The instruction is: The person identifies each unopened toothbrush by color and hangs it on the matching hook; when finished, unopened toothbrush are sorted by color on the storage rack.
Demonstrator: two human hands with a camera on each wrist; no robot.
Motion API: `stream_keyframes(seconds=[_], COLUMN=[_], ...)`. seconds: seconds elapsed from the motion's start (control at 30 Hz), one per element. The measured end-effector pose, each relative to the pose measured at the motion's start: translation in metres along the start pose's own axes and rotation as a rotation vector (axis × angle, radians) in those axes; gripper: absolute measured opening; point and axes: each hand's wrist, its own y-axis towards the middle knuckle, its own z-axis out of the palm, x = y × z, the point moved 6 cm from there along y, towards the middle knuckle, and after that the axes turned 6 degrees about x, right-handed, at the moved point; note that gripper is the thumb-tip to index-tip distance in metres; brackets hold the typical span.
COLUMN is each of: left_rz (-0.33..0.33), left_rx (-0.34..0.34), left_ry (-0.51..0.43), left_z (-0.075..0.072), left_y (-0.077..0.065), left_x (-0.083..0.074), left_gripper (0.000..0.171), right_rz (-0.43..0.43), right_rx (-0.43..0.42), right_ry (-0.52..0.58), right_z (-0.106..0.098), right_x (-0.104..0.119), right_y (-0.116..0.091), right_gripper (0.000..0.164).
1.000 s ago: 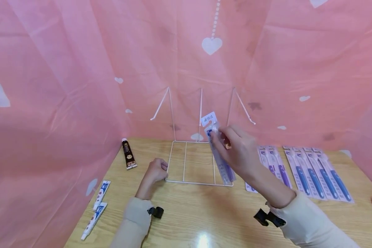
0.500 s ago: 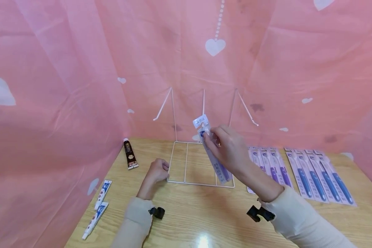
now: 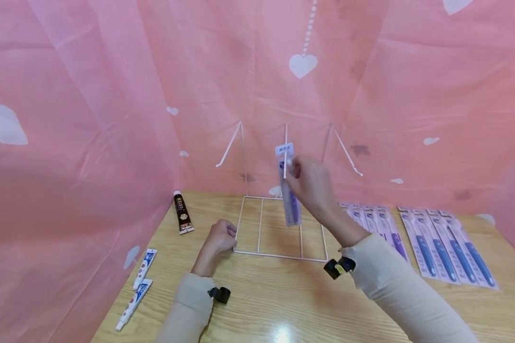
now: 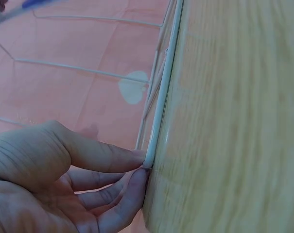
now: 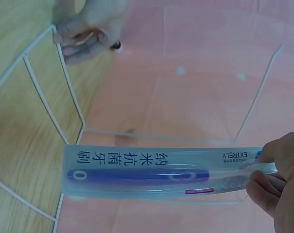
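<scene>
My left hand [image 3: 223, 235] pinches the front left corner of a white wire display rack [image 3: 279, 256]; in the left wrist view, thumb and finger meet on the white wire [image 4: 162, 109]. My right hand [image 3: 313, 181] holds a packaged toothbrush [image 3: 290, 205] with a purple handle near its top, by the rack's middle hook [image 3: 285, 166]. The hook's tip shows in front of the package, while its rear part runs behind the top card. In the right wrist view, the clear pack [image 5: 137, 174] stretches from my fingers toward the rack's base.
Packaged purple toothbrushes [image 3: 384, 224] and several blue ones [image 3: 452, 247] lie in rows at the right. A dark toothpaste tube [image 3: 182, 213] and two white tubes [image 3: 145, 269] lie left. Two outer hooks [image 3: 229, 145] jut forward. Pink cloth [image 3: 111, 95] hangs behind.
My right hand has moved up and forward, bringing the toothbrush pack to the middle hook and turning it nearly upright. My left hand stays on the rack's corner.
</scene>
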Motion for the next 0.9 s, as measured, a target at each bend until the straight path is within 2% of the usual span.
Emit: stream_keyframes(seconds=[0.17,0.3,0.5,0.63,0.9], left_rz=[0.001,-0.011,-0.005,-0.01,-0.022], left_rx=[0.001,0.011,-0.009,-0.003,0.011], left_ry=[0.007,0.004,0.006,0.004,-0.018], left_z=[0.0,-0.001,-0.007,-0.006,0.0], left_y=[0.0,0.002,0.005,0.003,0.001], left_x=[0.001,0.002,0.001,0.001,0.003], left_gripper=[0.033,0.033,0.034,0.033,0.033], right_rz=[0.122,0.17,0.262,0.298,0.333], right_rx=[0.037,0.065,0.108,0.092,0.05], right_ry=[0.0,-0.049,-0.08,-0.057,0.006], right_z=[0.012,0.02,0.024,0.029,0.039], right_x=[-0.018,-0.028,-0.036,-0.044,-0.058], right_y=[0.024,0.043,0.065,0.071,0.069], right_gripper=[0.01,0.016,0.015,0.016,0.016])
